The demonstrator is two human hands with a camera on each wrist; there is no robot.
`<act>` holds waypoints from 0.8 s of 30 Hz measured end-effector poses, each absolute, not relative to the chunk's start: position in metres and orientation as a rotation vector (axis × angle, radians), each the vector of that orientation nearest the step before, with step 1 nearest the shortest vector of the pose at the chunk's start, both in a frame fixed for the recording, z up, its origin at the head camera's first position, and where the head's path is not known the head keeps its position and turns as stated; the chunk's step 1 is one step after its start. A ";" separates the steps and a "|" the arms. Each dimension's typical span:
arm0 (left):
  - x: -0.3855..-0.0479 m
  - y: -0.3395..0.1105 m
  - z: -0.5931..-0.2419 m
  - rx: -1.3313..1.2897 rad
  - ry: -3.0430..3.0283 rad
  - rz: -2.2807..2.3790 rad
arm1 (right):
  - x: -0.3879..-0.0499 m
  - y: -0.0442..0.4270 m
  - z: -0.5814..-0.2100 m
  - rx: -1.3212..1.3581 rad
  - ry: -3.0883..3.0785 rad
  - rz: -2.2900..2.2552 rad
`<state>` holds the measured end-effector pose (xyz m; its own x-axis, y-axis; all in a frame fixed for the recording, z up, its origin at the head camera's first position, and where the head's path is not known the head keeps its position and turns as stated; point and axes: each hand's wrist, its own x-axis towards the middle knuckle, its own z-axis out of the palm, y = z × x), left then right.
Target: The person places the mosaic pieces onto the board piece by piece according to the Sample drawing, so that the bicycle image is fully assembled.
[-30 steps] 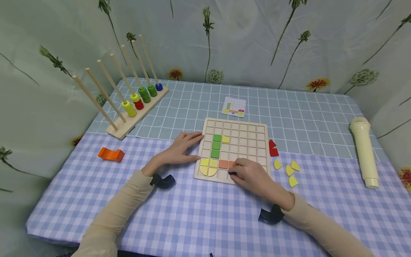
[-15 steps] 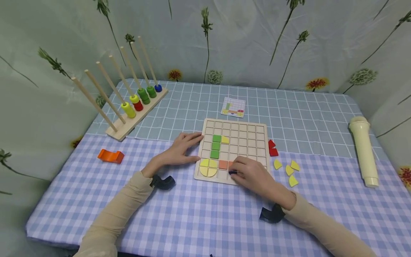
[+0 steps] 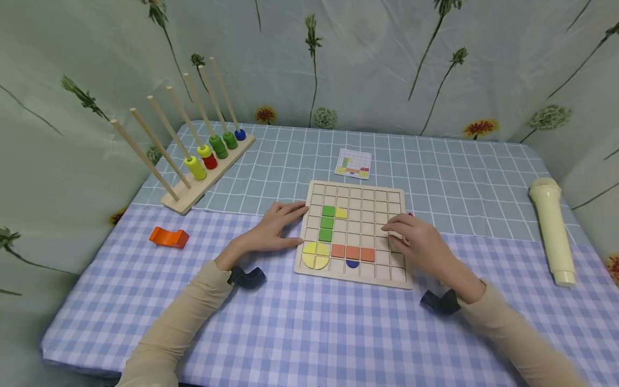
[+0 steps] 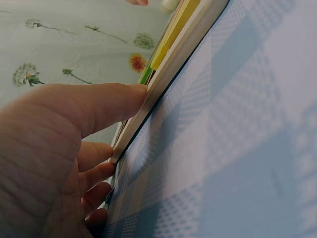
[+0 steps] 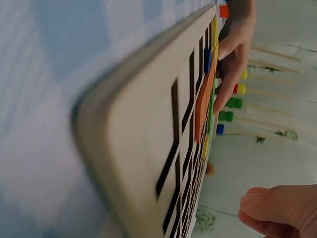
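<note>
A wooden grid board (image 3: 377, 207) lies mid-table with coloured pieces in its cells. A column of green squares (image 3: 326, 222) has a yellow piece (image 3: 340, 213) beside its top. Yellow quarter pieces (image 3: 316, 255) form a circle at lower left. Under the row of orange squares (image 3: 353, 253) sits a blue half-round piece (image 3: 352, 264). My left hand (image 3: 273, 231) touches the board's left edge, thumb and fingers spread. Above the board's right side is my right hand (image 3: 423, 244), fingers loosely bent, with nothing visible in them in the right wrist view (image 5: 277, 208).
A printed pattern card (image 3: 353, 164) lies behind the board. At back left stands a peg rack (image 3: 213, 174) with coloured beads. An orange block (image 3: 169, 237) is at left, a pale yellow tube (image 3: 552, 231) at right. A red piece (image 3: 410, 214) peeks out behind my right hand.
My right hand has let go of the blue half-round piece, now lying below the orange squares, and has moved right. It now covers the loose yellow pieces. My left hand stays put.
</note>
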<state>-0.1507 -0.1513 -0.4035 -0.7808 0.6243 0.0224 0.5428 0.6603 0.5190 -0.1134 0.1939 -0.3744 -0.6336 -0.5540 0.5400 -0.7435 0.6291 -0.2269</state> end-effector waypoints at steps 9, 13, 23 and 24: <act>-0.152 -0.151 -0.405 0.939 2.708 0.767 | -0.125 0.223 -0.370 0.929 -2.589 0.541; -0.152 -0.152 -0.404 0.942 2.704 0.775 | -0.132 0.231 -0.369 0.938 -2.647 0.500; -0.152 -0.151 -0.405 0.960 2.708 0.784 | -0.144 0.236 -0.368 0.841 -2.931 0.428; -0.152 -0.151 -0.405 0.962 2.709 0.783 | -0.145 0.237 -0.368 0.840 -2.946 0.428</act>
